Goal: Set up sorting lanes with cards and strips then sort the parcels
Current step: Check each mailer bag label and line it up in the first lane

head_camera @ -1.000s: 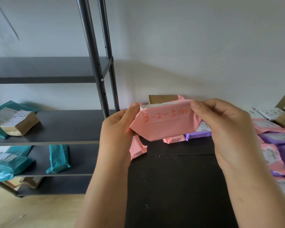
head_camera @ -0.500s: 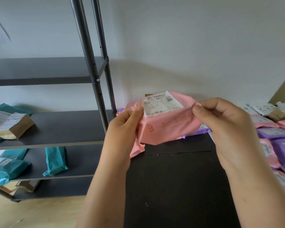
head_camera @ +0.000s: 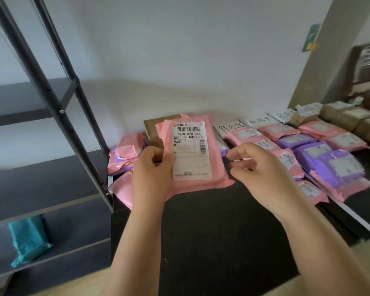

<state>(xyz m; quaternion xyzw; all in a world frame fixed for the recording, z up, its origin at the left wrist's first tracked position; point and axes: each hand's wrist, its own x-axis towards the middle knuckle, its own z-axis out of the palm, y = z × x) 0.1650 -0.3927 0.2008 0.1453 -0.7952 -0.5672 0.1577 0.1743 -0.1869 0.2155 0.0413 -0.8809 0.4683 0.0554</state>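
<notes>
My left hand (head_camera: pixel 153 170) grips a pink parcel (head_camera: pixel 192 154) by its left edge and holds it upright above the black table (head_camera: pixel 212 231), white shipping label facing me. Just right of the parcel, my right hand (head_camera: pixel 259 174) hovers with loosely curled fingers and holds nothing. White handwritten cards (head_camera: pixel 230 127) stand at the back of the table. In front of them, pink and purple parcels (head_camera: pixel 320 161) lie in rows, with white strips (head_camera: pixel 348 212) between the rows.
A pile of pink parcels (head_camera: pixel 126 154) and a brown box (head_camera: pixel 156 129) sit at the table's back left. A dark metal shelf rack (head_camera: pixel 51 99) stands on the left with a teal parcel (head_camera: pixel 28 240) on a lower shelf. Brown boxes (head_camera: pixel 350 116) lie far right.
The pink parcel was turned from its handwritten side to its label side. My right hand let go of it. The view swung to the right, showing the sorted rows.
</notes>
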